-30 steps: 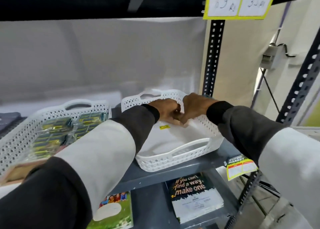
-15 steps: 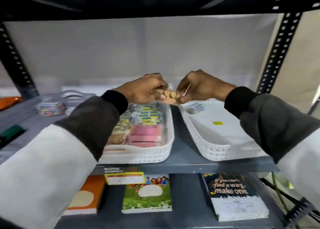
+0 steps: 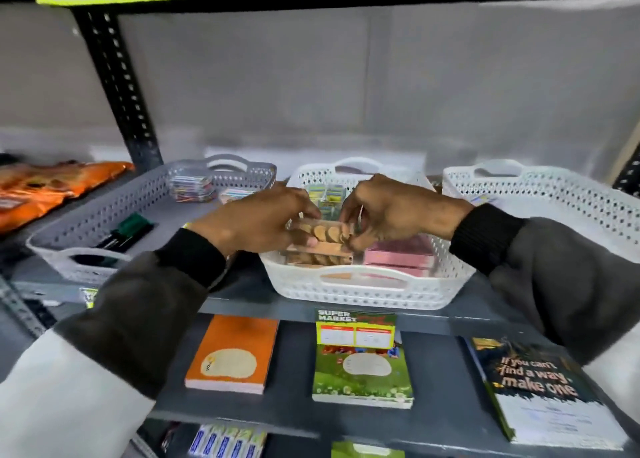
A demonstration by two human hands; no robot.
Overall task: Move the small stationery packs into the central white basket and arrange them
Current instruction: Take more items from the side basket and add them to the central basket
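Observation:
The central white basket (image 3: 363,289) stands on the grey shelf. Both hands hold a small clear pack of tan round pieces (image 3: 323,233) just above its front left part. My left hand (image 3: 258,225) grips the pack's left end and my right hand (image 3: 391,211) pinches its right end. A matching tan pack (image 3: 317,258) lies in the basket below it. Pink packs (image 3: 401,258) fill the front right, and green and yellow packs (image 3: 325,196) lie at the back, partly hidden by my hands.
A grey basket (image 3: 104,215) on the left holds colourful small packs (image 3: 192,187) and dark markers (image 3: 121,234). Another white basket (image 3: 571,208) stands on the right. An orange bag (image 3: 48,187) lies far left. Notebooks (image 3: 362,371) rest on the shelf below.
The view has swung left from the right-hand basket to the central one. Both hands carried the tan pack over and lowered it above the central basket's front left.

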